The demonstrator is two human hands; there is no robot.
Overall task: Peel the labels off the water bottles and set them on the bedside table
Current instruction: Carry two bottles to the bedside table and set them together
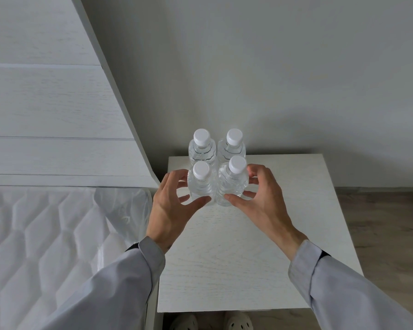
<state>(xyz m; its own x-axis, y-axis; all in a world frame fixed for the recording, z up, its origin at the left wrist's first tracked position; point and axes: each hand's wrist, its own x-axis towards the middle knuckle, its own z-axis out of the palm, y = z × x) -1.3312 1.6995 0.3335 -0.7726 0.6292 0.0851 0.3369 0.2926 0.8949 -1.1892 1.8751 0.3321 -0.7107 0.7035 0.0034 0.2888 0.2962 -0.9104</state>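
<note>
Several clear water bottles with white caps stand in a tight square at the back of the white bedside table (260,246). None shows a label. Two stand behind: the back left bottle (201,148) and the back right bottle (233,146). My left hand (172,208) curls around the front left bottle (200,184), thumb against its lower front and fingers at its left side. My right hand (260,201) wraps the front right bottle (231,184), which leans slightly to the right, thumb at its base and fingers on its right side.
A quilted white mattress (38,246) in clear plastic wrap lies to the left, with a white panelled headboard (45,103) behind it. A plain grey wall rises behind the table. Wood-look floor (386,234) shows at the right. Light clogs (239,322) peek out below the table's front edge.
</note>
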